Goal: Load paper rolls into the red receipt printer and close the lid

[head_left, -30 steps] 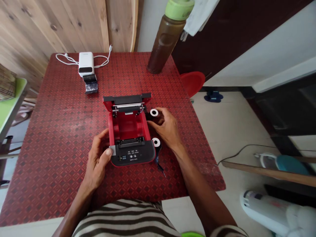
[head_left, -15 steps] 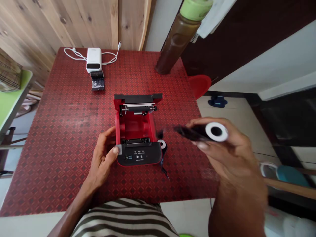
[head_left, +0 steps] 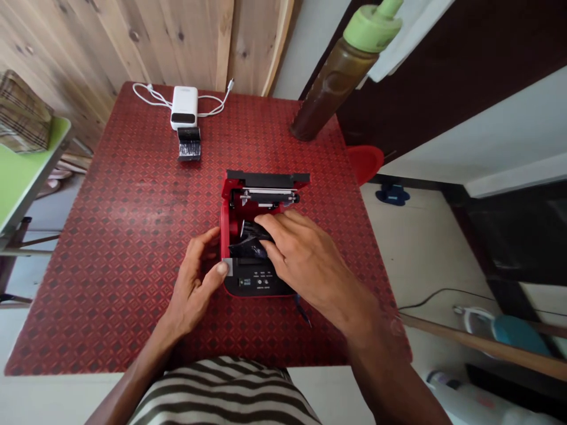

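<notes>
A small red printer (head_left: pixel 230 200) with a black front panel (head_left: pixel 259 282) stands open in the middle of the red patterned table (head_left: pixel 133 236), its lid tipped back. My right hand (head_left: pixel 296 254) reaches into the open bay, fingers closed on a black roll (head_left: pixel 250 236) that lies inside it. My left hand (head_left: pixel 197 283) grips the printer's left front corner, thumb on the grey corner piece. A thin dark strip (head_left: pixel 303 310) pokes out from under my right wrist, beside the printer.
A white power bank (head_left: pixel 184 115) with a white cable (head_left: pixel 150 94) and a small black device (head_left: pixel 189 143) lie at the table's far left. A brown bottle with a green cap (head_left: pixel 341 77) stands at the far right corner. A red stool (head_left: pixel 365 162) sits beyond the right edge.
My right hand lifted a black roll with a white core from beside the printer, swung it toward me, and has now brought it down into the printer's open bay. My left hand stayed.
</notes>
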`<state>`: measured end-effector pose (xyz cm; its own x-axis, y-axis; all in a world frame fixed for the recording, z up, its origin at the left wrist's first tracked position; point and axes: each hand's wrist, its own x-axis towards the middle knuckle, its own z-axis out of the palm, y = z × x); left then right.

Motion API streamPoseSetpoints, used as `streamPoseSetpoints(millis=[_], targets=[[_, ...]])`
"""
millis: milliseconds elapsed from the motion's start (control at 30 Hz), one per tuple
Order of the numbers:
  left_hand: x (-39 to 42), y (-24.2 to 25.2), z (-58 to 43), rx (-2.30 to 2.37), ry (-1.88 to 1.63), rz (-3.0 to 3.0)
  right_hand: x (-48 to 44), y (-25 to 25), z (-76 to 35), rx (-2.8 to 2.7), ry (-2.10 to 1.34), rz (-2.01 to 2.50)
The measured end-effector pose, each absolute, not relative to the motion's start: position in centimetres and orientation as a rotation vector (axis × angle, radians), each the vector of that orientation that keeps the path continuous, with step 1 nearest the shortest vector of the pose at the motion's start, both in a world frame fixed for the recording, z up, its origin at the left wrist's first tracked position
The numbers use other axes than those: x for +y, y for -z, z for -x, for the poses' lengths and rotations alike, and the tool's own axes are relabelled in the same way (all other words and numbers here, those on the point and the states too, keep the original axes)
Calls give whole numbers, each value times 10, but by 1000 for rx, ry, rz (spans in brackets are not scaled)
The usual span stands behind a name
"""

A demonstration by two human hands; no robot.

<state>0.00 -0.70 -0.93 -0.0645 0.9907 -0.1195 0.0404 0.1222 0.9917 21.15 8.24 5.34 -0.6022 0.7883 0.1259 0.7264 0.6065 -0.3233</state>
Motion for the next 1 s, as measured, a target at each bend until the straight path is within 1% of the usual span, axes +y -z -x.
streamPoseSetpoints(millis=[333,533,733,900,1000], targets=[[-9,13,0,1334,-1111,-1085,112,-41,-196,-2619,-465,1245],[-9,12,0,1333,-1119,-1090,115,-40,-187,-2754,-397,1359],[-10,13,0,1330,-1118,-1094,103,-54,-202,-2605,-565,1219],[-9,13,0,1322,-1148,-1103,84,-69,-228,-2474,-802,1000],[-8,12,1,1320,-1143,-1104,76,-68,-233,-2437,-848,999]])
